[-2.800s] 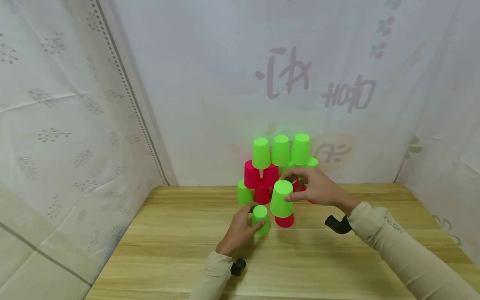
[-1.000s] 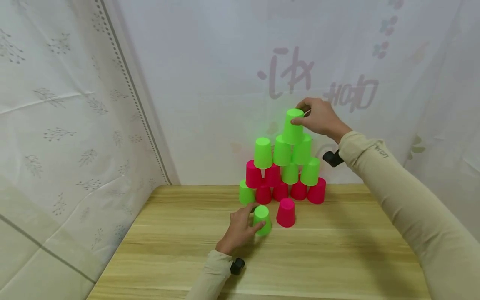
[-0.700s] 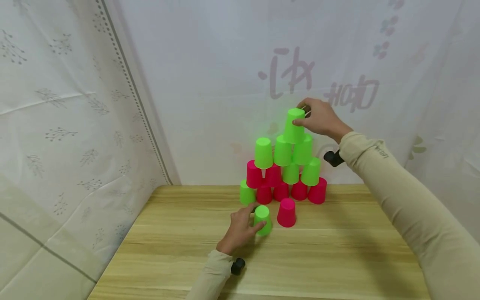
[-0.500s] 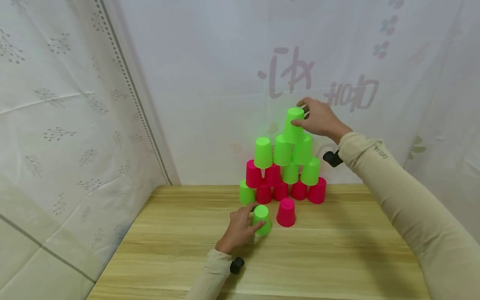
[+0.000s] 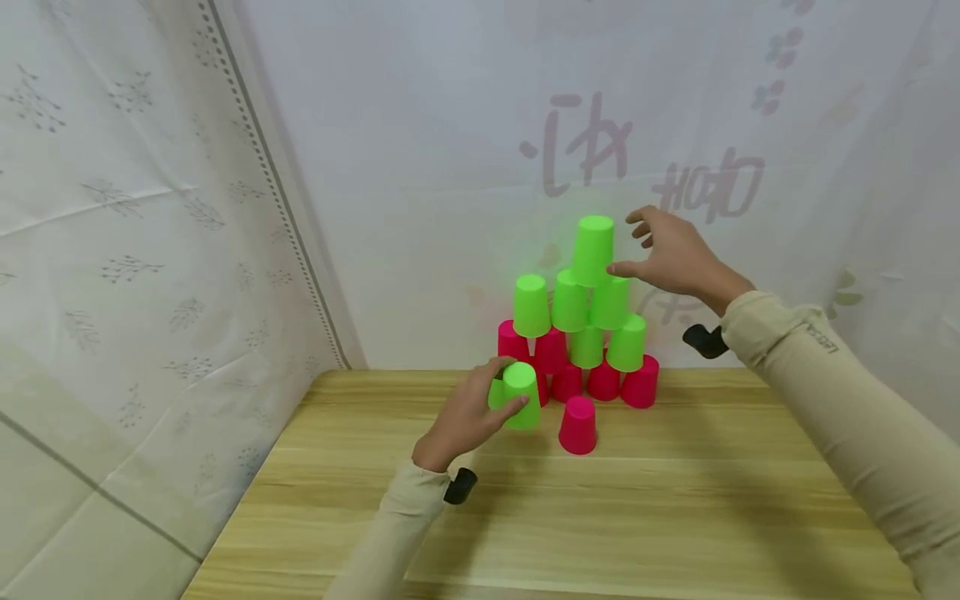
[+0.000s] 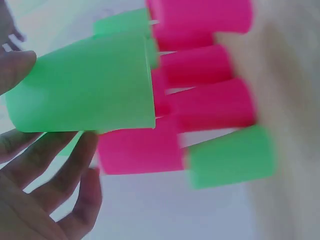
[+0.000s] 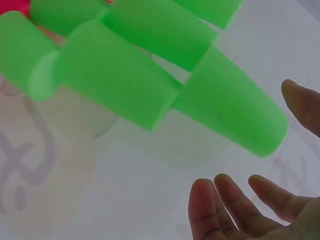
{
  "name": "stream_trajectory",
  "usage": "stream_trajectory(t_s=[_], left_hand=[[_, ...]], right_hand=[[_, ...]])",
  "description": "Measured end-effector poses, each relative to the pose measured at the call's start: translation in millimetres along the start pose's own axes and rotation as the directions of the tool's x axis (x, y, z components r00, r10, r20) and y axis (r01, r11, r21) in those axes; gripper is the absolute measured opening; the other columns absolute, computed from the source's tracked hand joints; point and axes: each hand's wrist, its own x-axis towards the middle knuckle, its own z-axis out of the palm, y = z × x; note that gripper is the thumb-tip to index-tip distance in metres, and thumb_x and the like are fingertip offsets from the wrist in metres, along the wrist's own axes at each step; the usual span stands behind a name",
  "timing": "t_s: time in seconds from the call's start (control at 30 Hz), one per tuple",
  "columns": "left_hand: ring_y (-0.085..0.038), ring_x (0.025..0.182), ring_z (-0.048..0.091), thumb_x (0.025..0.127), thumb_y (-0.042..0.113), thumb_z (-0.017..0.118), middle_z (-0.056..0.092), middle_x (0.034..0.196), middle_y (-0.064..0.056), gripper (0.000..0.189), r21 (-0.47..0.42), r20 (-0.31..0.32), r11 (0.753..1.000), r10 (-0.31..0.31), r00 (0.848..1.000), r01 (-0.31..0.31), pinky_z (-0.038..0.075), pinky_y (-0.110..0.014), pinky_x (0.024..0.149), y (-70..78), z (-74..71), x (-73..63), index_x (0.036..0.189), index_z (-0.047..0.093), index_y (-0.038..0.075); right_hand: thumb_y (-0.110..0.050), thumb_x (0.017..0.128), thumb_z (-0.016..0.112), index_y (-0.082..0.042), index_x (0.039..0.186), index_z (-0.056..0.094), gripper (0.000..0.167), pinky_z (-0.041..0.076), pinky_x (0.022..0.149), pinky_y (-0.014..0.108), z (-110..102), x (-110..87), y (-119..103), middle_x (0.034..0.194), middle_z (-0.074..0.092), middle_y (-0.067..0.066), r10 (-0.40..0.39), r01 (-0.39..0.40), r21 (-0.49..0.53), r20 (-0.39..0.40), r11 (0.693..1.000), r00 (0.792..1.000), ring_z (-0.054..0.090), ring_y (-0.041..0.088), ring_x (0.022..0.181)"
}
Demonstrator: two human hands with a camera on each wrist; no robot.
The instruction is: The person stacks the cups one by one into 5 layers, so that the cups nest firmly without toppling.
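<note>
My left hand (image 5: 467,414) grips a green cup (image 5: 521,397), upside down and raised above the table, thumb on one side and fingers on the other. In the left wrist view, this cup (image 6: 85,85) overlaps the stacked cups behind it. My right hand (image 5: 675,254), fingers spread, is just right of the topmost green cup (image 5: 594,250). That cup sits inverted across two green cups of the third row; the right wrist view shows a gap between the fingers (image 7: 202,205) and it. Below are a row of red and green cups and a mostly red bottom row, partly hidden by my left hand.
A single red cup (image 5: 577,427) stands upside down in front of the pyramid on the wooden table (image 5: 637,517). A patterned white cloth (image 5: 420,208) hangs close behind the stack, with another cloth (image 5: 150,317) along the left side.
My right hand has let go of the top green cup and drawn back to the right. The left hand has lifted its green cup off the table, toward the stack.
</note>
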Motion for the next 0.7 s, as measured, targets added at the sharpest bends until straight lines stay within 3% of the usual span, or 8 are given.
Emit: stream_trajectory(t_s=[0.23,0.43,0.6,0.7], left_hand=[[-0.017,0.088,0.066,0.092,0.025,0.072,0.071,0.097,-0.006,0.047,0.052,-0.019,0.994,0.097,0.995,-0.096,0.058,-0.033,0.077,25.5,-42.7,33.1,0.131,0.057,0.003],[-0.021,0.096,0.068,0.093,0.026,0.071,0.072,0.104,-0.009,0.049,0.056,-0.055,0.99,0.129,0.99,-0.126,0.058,-0.037,0.075,45.2,-72.8,68.8,0.133,0.055,0.003],[-0.021,0.103,0.068,0.094,0.025,0.07,0.072,0.112,-0.009,0.048,-0.072,-0.118,0.995,0.062,0.991,-0.071,0.058,-0.037,0.078,52.6,-76.2,96.3,0.136,0.053,0.007],[-0.022,0.104,0.067,0.094,0.024,0.07,0.072,0.114,-0.011,0.051,-0.137,-0.175,0.99,0.005,0.985,-0.03,0.058,-0.036,0.079,54.3,-71.2,107.8,0.138,0.05,0.007]], right_hand=[[-0.041,0.09,0.073,-0.002,0.146,0.041,0.075,0.049,0.096,0.061,13.3,-38.6,21.3,0.14,0.053,0.024,-0.012,0.017,0.046,-0.099,0.999,0.995,0.053,0.042,0.125],[-0.026,0.087,0.078,-0.002,0.121,0.065,0.043,0.056,0.076,0.04,45.3,-68.5,23.7,0.115,0.07,0.017,-0.17,0.176,0.012,-0.191,0.984,0.967,0.065,0.032,0.104],[-0.016,0.082,0.082,-0.004,0.104,0.072,0.027,0.053,0.064,0.026,92.5,-81.7,27.4,0.103,0.075,0.012,-0.252,0.259,0.03,-0.153,0.965,0.956,0.067,0.022,0.084],[-0.017,0.081,0.083,-0.006,0.103,0.072,0.026,0.056,0.069,0.028,126.0,-86.9,28.5,0.102,0.075,0.008,-0.252,0.257,0.058,-0.089,0.965,0.964,0.068,0.019,0.084]])
